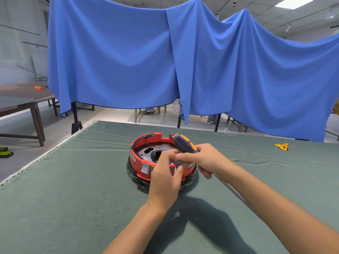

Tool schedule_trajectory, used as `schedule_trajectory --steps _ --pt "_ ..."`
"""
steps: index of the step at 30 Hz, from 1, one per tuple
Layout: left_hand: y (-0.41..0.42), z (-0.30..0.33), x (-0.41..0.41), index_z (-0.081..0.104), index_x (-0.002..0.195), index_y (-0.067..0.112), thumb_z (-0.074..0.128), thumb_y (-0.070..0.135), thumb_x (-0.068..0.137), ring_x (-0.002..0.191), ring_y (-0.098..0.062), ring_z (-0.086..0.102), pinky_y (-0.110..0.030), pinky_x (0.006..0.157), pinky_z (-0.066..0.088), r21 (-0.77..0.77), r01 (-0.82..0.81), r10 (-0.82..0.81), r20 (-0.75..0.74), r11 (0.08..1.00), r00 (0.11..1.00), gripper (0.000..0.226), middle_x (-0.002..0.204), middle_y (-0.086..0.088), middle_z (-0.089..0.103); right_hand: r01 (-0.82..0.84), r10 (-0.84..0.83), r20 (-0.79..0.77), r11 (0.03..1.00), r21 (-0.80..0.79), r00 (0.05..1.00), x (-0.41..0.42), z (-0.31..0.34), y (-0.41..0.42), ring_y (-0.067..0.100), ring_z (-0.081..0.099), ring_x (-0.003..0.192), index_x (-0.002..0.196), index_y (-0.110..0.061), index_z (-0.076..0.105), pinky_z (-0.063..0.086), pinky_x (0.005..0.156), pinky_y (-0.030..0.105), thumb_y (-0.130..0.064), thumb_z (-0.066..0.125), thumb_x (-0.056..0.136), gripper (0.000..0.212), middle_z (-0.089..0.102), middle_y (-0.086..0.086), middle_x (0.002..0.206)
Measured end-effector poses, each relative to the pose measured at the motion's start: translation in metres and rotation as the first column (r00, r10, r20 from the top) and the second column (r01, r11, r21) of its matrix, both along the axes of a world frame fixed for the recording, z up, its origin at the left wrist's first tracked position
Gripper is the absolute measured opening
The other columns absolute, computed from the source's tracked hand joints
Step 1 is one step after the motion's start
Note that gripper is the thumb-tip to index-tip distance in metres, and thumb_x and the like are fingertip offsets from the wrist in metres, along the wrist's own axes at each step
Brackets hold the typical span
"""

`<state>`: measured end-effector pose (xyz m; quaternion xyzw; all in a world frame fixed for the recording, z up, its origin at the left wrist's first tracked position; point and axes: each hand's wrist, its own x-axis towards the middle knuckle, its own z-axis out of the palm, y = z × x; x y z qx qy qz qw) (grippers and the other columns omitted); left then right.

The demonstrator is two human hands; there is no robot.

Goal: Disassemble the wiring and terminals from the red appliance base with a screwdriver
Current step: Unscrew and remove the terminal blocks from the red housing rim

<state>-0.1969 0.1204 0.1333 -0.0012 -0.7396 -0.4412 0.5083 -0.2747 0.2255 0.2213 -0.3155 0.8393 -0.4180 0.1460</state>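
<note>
stage: early, wiring seemingly still attached | right hand [207,159] gripping screwdriver [185,143], handle above fingers | left hand [166,177] pinching something, possibly wire, at red base [145,143] rim

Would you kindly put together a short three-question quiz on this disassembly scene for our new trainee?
1. True or false: the right hand grips the screwdriver by its dark and orange handle.
2. Multiple choice: where does the red appliance base sit? A) on the floor B) on the green table cover C) on a wooden bench
3. Short answer: what small bright thing lies on the cover far to the right?

Key
1. True.
2. B.
3. A yellow piece; what it is cannot be told. The left hand works at the base's near rim.
</note>
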Motion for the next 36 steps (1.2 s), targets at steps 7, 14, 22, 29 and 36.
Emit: schedule_trajectory --steps 7,14,22,29,36 --pt "-0.003 -0.003 0.001 0.052 0.111 0.013 0.063 0.019 0.078 0.101 -0.013 0.053 -0.022 0.089 0.042 -0.224 -0.050 0.081 0.131 0.973 0.988 0.035 0.109 0.004 0.054 0.209 -0.214 -0.058 0.975 -0.079 0.975 -0.025 -0.017 0.010 0.016 0.038 0.040 0.085 -0.001 0.066 0.030 0.042 0.023 -0.017 0.080 0.072 0.026 0.058 0.005 0.062" --pt "-0.024 -0.002 0.005 0.065 0.090 0.012 0.056 0.019 0.061 0.097 -0.029 0.056 -0.052 0.097 0.040 -0.439 -0.364 0.503 0.255 0.821 0.826 0.031 0.095 -0.004 0.061 0.618 -0.566 -0.399 0.786 0.000 0.721 -0.064 -0.037 0.036 0.033 0.060 0.084 0.081 -0.018 0.058 0.041 0.064 0.032 -0.033 0.071 0.076 0.021 0.066 0.007 0.088" --pt "-0.045 -0.004 0.007 0.060 0.102 0.026 0.049 0.029 0.070 0.115 -0.011 0.039 -0.036 0.109 0.016 -0.333 -0.239 0.382 0.477 0.912 0.792 0.034 0.110 0.011 0.052 0.525 -0.519 -0.416 0.844 -0.112 0.746 -0.061 -0.036 0.022 0.034 0.057 0.070 0.065 -0.017 0.053 0.042 0.056 0.034 -0.040 0.062 0.082 0.030 0.062 0.004 0.066" --pt "-0.033 -0.007 0.003 0.058 0.119 0.034 0.055 0.028 0.085 0.125 -0.007 0.035 -0.036 0.113 0.007 -0.415 -0.260 0.439 0.425 0.872 0.792 0.034 0.121 0.015 0.052 0.400 -0.491 -0.581 0.870 -0.289 0.649 -0.028 0.015 0.006 0.022 0.055 0.059 0.061 -0.012 0.046 0.033 0.051 0.024 -0.052 0.040 0.073 0.042 0.062 0.003 0.056" --pt "-0.026 -0.008 0.008 0.063 0.117 0.025 0.061 0.030 0.080 0.126 -0.018 0.044 -0.046 0.115 0.014 -0.465 -0.250 0.443 0.369 0.849 0.817 0.037 0.118 0.006 0.060 0.244 -0.497 -0.642 0.862 -0.445 0.584 0.005 0.045 -0.002 0.031 0.048 0.053 0.050 -0.012 0.029 0.042 0.053 0.037 -0.046 0.044 0.075 0.044 0.058 0.011 0.050"
